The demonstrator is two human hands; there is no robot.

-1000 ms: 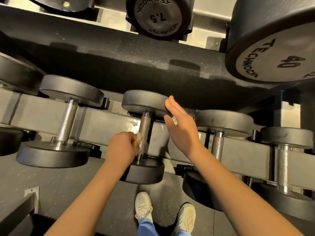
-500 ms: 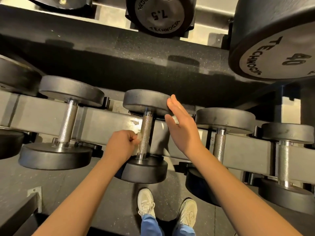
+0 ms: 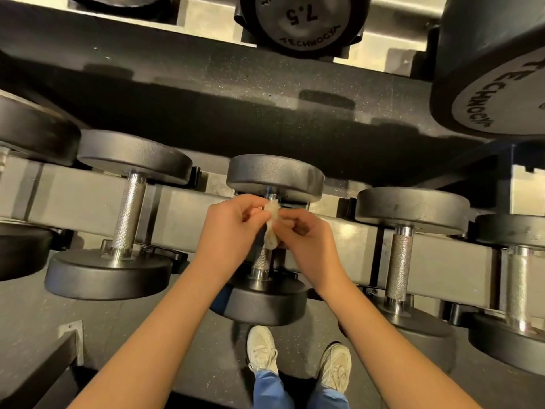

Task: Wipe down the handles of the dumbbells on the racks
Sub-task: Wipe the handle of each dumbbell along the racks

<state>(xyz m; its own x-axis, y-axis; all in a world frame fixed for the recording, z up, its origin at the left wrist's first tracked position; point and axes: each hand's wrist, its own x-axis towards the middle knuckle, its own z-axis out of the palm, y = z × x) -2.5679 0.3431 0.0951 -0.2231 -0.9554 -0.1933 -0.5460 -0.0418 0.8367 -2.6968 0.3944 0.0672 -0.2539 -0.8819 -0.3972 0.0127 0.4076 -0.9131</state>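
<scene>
A small black dumbbell (image 3: 274, 175) lies on the grey rack (image 3: 73, 199) in the middle, its knurled steel handle (image 3: 261, 261) partly hidden behind my hands. A small, pale, crumpled wipe (image 3: 271, 222) is held just above the handle. My left hand (image 3: 230, 228) pinches its upper end and my right hand (image 3: 306, 240) pinches it from the other side. The wipe hangs down between my fingers. Both hands are close together, over the upper half of the handle.
More dumbbells lie on the same rack: one to the left (image 3: 126, 214), two to the right (image 3: 399, 261) (image 3: 516, 290). An upper tier carries a 7.5 dumbbell (image 3: 298, 22) and a large one (image 3: 489, 84). My shoes (image 3: 262, 349) stand on the dark rubber floor below.
My right hand left the dumbbell's upper head and came to the wipe. My left hand lifted off the handle, and now both pinch the wipe above it.
</scene>
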